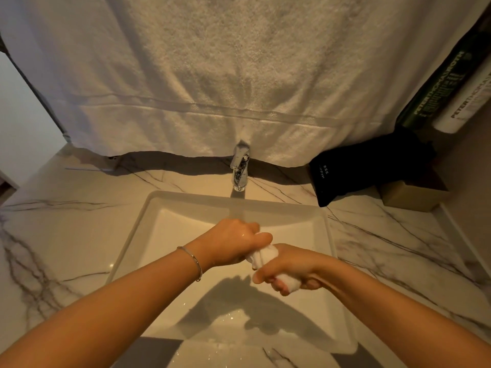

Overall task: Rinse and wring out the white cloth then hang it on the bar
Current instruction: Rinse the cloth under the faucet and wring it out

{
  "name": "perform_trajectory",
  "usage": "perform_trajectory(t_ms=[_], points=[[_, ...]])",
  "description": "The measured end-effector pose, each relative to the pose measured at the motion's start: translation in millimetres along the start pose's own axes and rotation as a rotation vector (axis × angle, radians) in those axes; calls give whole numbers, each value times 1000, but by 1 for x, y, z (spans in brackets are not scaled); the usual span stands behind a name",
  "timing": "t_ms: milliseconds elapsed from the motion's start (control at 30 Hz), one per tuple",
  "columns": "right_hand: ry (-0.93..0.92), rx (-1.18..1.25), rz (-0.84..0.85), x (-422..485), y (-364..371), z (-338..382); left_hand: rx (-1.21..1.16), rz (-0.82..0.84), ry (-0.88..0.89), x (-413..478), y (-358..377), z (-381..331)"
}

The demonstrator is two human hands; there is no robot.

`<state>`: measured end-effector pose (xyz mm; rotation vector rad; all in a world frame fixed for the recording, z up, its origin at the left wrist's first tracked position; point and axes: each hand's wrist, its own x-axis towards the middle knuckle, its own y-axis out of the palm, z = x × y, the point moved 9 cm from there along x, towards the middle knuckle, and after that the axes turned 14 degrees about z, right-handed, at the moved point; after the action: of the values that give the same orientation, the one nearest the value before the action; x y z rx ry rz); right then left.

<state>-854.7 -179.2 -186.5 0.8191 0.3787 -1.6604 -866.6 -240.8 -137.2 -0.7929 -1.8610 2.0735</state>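
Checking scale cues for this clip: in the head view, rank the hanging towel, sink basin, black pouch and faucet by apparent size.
1. hanging towel
2. sink basin, though it sits nearer the camera
3. black pouch
4. faucet

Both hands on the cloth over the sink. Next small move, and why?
Probably keep twisting: the left hand and right hand grip the white cloth bunched into a tight roll over the sink, mid-wring. Whether it is wrung out cannot be told, so one more twist before lifting it away.
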Motion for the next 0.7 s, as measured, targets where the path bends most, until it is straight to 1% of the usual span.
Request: perform_trajectory(t_ms=[67, 133, 200, 267, 367, 467, 533, 567, 633, 700], points=[[40, -298, -215, 2, -16, 6, -97, 124, -121, 6, 18, 5], [80, -605, -371, 3, -25, 15, -272, 171, -229, 8, 32, 9], [107, -859, -472, 4, -28, 23, -505, 208, -293, 8, 46, 11], [101, -996, -527, 7, -27, 25, -682, 274, -299, 8, 57, 10], [67, -1004, -537, 10, -26, 25, -786, 360, -293, 6, 62, 14], [39, -1118, -559, 3, -27, 38, -870, 390, -291, 3, 61, 19], [17, -1124, -554, -3, -27, 42, -892, 401, -271, 3, 56, 20], [11, -1079, -522, -5, -27, 41, -865, 395, -262, 2, 51, 21], [1, -892, -408, -7, -27, 35, -688, 313, -248, 2, 38, 27], [-49, -545, -274, -12, -26, 29, -495, 142, -207, -1, 18, 28]])
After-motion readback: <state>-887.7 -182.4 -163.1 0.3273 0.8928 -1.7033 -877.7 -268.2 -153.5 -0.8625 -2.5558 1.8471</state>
